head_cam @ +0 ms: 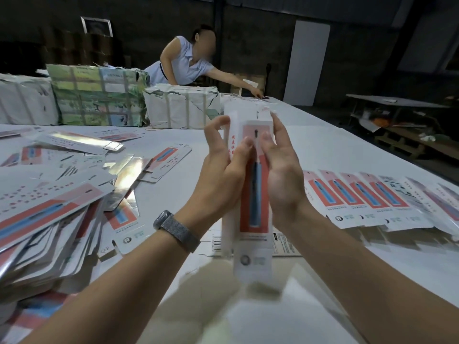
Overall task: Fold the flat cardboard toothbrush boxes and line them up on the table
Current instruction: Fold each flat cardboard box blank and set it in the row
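Observation:
I hold a long white toothbrush box with a red panel and a blue toothbrush picture upright above the table, opened into a sleeve. My left hand grips its left side, thumb on the front panel. My right hand grips its right side, thumb beside the other one and fingers reaching the top flap. A heap of flat boxes lies at the left. A row of folded boxes lies side by side at the right.
The white table runs far back. Paper-wrapped bundles stand at the back left. A person in a light shirt leans over the far end, arm stretched right. A low table with clutter stands at the far right.

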Motion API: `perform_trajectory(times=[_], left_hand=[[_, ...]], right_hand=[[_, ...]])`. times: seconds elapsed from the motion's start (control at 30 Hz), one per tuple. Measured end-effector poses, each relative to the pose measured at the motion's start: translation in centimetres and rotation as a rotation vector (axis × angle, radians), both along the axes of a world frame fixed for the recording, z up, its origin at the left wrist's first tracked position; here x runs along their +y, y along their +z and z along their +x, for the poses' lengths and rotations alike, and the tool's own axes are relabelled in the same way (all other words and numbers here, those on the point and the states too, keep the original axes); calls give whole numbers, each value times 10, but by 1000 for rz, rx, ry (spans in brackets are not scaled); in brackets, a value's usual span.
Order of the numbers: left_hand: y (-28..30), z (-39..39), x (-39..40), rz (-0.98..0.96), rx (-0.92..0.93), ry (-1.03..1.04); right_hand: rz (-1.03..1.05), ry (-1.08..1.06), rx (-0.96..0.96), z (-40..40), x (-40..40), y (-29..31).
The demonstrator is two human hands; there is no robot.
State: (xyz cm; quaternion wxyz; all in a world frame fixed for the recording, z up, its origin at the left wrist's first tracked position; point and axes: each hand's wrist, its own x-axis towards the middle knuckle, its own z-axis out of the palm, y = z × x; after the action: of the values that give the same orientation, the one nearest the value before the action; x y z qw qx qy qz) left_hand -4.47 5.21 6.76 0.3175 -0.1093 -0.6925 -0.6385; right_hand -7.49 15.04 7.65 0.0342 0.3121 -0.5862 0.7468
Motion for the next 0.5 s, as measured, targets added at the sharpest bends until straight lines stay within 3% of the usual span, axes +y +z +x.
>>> perform_trajectory(times=[0.17,0.33,0.5], left_hand=[[0,1,7,112,-44,-123],[2,4,10,24,57,-99],[0,4,9,55,64,-125]], right_hand=[[29,-19,77,0,-7,-7],[-58,-12,61,-4,1,-6],[-63,-3,61,-8,2,-6]])
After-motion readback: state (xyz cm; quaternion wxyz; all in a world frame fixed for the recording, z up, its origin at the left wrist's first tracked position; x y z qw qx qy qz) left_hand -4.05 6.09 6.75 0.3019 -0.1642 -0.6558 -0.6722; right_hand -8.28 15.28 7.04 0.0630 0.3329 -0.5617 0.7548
